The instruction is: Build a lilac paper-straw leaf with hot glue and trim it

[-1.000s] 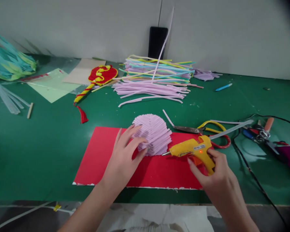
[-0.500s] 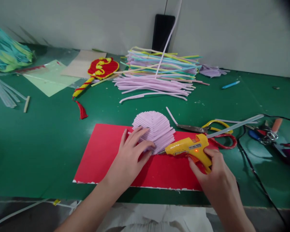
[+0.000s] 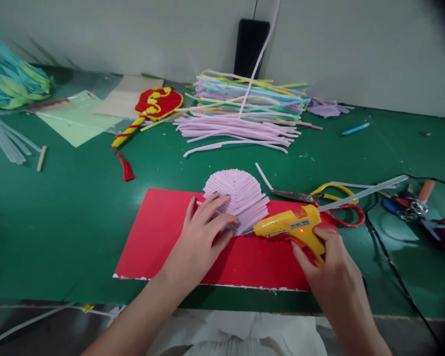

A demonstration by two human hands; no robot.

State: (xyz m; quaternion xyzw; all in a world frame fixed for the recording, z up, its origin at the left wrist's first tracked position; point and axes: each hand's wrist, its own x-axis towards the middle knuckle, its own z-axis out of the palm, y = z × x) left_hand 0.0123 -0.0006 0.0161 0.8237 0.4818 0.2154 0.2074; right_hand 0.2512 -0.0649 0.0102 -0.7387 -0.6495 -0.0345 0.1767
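A fan-shaped piece of layered lilac strips (image 3: 237, 195) lies on a red sheet (image 3: 159, 237) on the green table. My left hand (image 3: 202, 237) rests on the piece's lower left part, fingers spread and pressing it down. My right hand (image 3: 328, 269) grips the handle of a yellow glue gun (image 3: 287, 225), whose orange lamp is lit. The gun's nozzle touches the lower right edge of the lilac piece, close to my left fingertips. A clear glue stick juts from the gun's back toward the right.
Scissors with yellow and red handles (image 3: 319, 198) lie just behind the gun. A heap of pastel strips (image 3: 241, 116) sits further back, a red and yellow ornament with a tassel (image 3: 148, 113) to its left. Black cable (image 3: 389, 262) and tools (image 3: 408, 207) occupy the right side.
The glue gun's nozzle has moved left against the lilac piece. My left hand has settled flatter on it. The view shifted slightly.
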